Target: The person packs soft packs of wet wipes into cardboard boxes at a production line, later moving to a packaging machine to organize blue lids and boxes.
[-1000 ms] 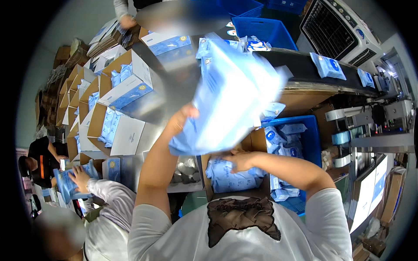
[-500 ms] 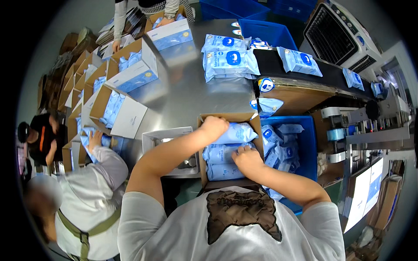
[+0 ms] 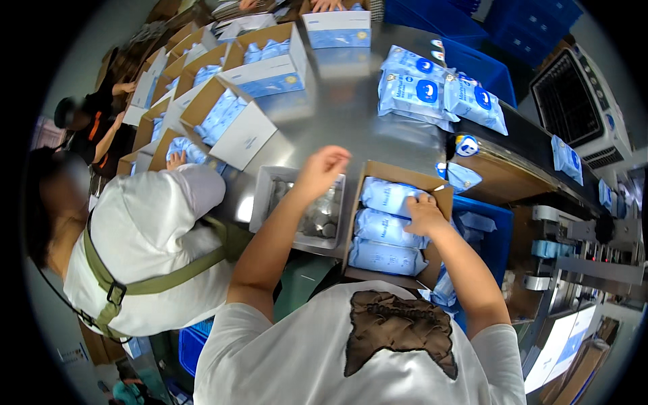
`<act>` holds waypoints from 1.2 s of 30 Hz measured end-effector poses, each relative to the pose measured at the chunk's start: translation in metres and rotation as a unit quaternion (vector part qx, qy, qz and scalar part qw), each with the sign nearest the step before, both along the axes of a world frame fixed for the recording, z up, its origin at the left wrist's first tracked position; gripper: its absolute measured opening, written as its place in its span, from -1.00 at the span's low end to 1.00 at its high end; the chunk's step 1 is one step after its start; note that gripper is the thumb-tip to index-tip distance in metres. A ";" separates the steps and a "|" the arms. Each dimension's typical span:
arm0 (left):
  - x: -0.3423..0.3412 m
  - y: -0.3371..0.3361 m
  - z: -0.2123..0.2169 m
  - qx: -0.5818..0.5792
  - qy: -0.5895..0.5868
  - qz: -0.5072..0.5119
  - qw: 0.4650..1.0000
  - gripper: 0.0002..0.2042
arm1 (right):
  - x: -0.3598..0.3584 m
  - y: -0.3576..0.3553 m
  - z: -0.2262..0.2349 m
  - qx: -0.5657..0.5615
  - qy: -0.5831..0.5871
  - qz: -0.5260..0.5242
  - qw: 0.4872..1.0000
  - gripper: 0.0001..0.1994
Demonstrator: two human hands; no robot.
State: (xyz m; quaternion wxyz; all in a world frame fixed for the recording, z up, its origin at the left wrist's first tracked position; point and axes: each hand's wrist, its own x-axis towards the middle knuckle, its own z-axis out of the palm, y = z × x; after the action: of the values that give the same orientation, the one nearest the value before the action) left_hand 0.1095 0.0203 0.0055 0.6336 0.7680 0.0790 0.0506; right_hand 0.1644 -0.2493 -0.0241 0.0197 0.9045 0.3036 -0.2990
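Observation:
A brown-lined carton (image 3: 413,177) stands before me with three light-blue soft packs of wipes lying in a row inside. My right hand (image 3: 424,217) rests on the far and middle packs (image 3: 381,227) at their right ends, fingers spread and gripping nothing. My left hand (image 3: 325,169) is raised over the table, between the carton and a pale plastic bin (image 3: 260,196). Its fingers are loosely bent and no object shows in them. Round, clear-looking discs (image 3: 322,219) lie in that bin.
Wipes packs (image 3: 418,94) are piled at the end of a black conveyor (image 3: 523,131). A blue crate (image 3: 496,236) of packs stands right of the carton. A co-worker in white (image 3: 155,236) is close on my left, by several filled cartons (image 3: 246,135). Another person's hand (image 3: 327,5) is at the far carton.
My left hand has left the carton's far left corner and risen toward the bin. The right hand has shifted onto the far packs. Another pack now lies on the conveyor-end pile. The view has swung left.

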 end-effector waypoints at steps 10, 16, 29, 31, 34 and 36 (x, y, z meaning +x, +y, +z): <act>-0.096 0.000 -0.135 0.417 0.123 -0.006 0.900 -0.80 | -0.037 -0.013 0.039 0.356 0.058 -0.023 0.932 -0.79; -0.098 0.022 -0.174 0.245 0.210 0.036 0.946 -0.83 | -0.053 -0.014 0.044 0.383 0.067 -0.037 0.921 -0.84; -0.104 -0.003 -0.017 -0.247 0.094 0.179 0.948 -0.87 | -0.074 0.040 0.042 0.535 0.302 -0.247 0.749 -0.79; -0.118 0.025 -0.084 0.046 0.151 0.135 0.978 -0.77 | -0.062 0.018 0.035 0.501 0.095 -0.165 0.844 -0.77; -0.129 0.026 -0.124 0.360 0.296 -0.016 0.885 -0.61 | -0.065 -0.001 0.032 0.388 0.037 -0.106 0.915 -0.69; -0.118 0.011 -0.109 0.400 0.356 -0.058 0.843 -0.59 | -0.076 -0.005 0.030 0.351 -0.073 -0.019 0.933 -0.67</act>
State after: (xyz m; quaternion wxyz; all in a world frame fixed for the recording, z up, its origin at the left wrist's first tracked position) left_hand -0.0085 0.0311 -0.1034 0.2018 0.9231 0.2273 -0.2354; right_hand 0.0889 -0.2541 0.0054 -0.2830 0.8786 0.3696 -0.1067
